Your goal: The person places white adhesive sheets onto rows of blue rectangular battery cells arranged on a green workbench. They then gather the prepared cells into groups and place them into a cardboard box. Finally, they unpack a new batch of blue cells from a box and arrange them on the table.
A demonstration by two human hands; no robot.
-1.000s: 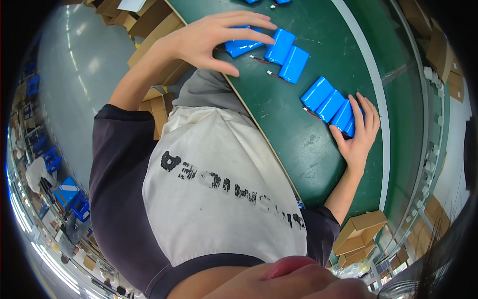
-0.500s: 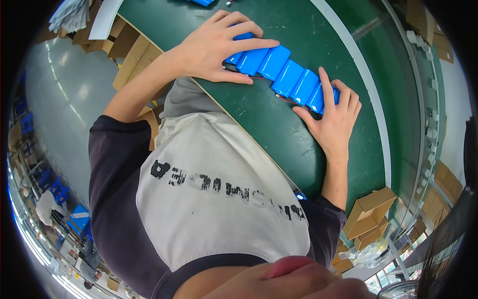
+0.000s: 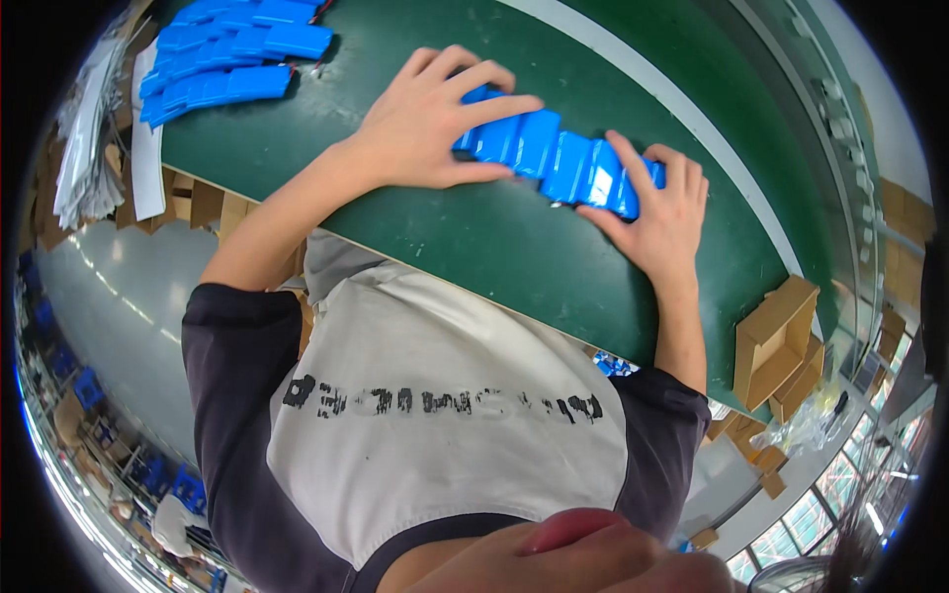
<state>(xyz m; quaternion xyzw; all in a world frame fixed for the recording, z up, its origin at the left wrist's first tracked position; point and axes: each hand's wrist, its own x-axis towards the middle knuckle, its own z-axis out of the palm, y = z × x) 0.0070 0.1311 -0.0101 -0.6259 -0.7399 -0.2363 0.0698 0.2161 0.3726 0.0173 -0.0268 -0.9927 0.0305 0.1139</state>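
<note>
A slanting row of blue shrink-wrapped battery packs point(image 3: 537, 144) lies on the green table between my two hands, several packs leaning side by side. My left hand point(image 3: 427, 119) curls around the row's left end, fingers over the top and thumb along the near side. At the other end, my right hand point(image 3: 660, 206) grips the last packs between thumb and fingers. The row has a small step in its middle. Both palms hide part of the end packs.
Several more blue battery packs point(image 3: 232, 44) with thin leads lie stacked at the table's far left. A pale strip point(image 3: 682, 94) curves across the green tabletop point(image 3: 445, 232). Open cardboard boxes point(image 3: 776, 341) stand at the right, and pale sheets point(image 3: 94, 133) hang at the left edge.
The view has turned, bringing the stack of packs at the far left into sight. Between my hands the row is squeezed closer together, its packs more in line. Both hands keep hold.
</note>
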